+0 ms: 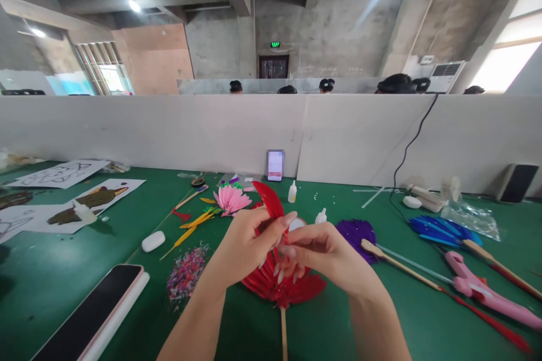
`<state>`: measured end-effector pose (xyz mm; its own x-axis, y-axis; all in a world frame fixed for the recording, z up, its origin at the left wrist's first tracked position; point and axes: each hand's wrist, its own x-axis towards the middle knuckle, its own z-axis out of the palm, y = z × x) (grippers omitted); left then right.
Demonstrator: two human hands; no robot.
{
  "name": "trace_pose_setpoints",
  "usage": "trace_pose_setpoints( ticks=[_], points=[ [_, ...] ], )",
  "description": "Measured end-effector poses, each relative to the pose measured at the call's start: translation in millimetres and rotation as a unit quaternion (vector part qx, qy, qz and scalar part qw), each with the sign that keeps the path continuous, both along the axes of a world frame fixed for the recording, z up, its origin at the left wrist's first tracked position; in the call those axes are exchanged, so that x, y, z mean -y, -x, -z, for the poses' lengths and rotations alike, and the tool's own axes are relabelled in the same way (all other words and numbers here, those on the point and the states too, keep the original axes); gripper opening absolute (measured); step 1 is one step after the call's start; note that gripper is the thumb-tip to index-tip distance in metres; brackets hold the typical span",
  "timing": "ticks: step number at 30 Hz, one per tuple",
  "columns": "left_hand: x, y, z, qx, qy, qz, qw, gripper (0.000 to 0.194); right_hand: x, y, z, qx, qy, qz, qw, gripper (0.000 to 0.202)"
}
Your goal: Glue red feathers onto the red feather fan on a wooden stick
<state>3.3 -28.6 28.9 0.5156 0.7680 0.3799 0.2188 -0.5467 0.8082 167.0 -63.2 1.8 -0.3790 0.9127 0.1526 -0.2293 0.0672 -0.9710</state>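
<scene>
Our left hand [254,240] pinches a red feather [270,198], our right hand [324,251] pinches near its base; red fan [265,285] at 6 o'clock, already well-feathered, this one seemingly not yet attached.

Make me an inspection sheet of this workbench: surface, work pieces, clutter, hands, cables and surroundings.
Surface: green tabletop, small white specks near the white bottle.
Work pieces: red feather held up above the red feather fan.
Clutter: dark-screened phone and sequin-like pile at left; pink glue gun at right.
Hands: left hand pinches the feather; right hand is at its base, grip unclear.
Cables: black cable hangs down the white partition.
Surroundings: people's heads show beyond the partition.
</scene>
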Motion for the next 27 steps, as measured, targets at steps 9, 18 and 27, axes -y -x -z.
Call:
trace_pose_setpoints(
  ticks=[9, 18, 27],
  points=[
    [-0.7, -2.2, -3.0, 0.048, 0.060, 0.020, 0.997, 0.043, 2.0, 3.6, -6.8, -0.007, 0.000, 0.001, 1.000, 0.019],
    [1.6, -4.3, -6.2, 0.062, 0.071, 0.031, 0.995, 0.042, 0.6, 2.6, -3.8, -0.017, 0.002, -0.002, 1.000, 0.016],
    [-4.7, -4.4, -4.1, 0.047, 0.040, -0.025, 0.998, 0.044, 3.7, -0.5, -5.3, -0.003, 0.029, -0.005, 1.000, 0.026]
  ],
)
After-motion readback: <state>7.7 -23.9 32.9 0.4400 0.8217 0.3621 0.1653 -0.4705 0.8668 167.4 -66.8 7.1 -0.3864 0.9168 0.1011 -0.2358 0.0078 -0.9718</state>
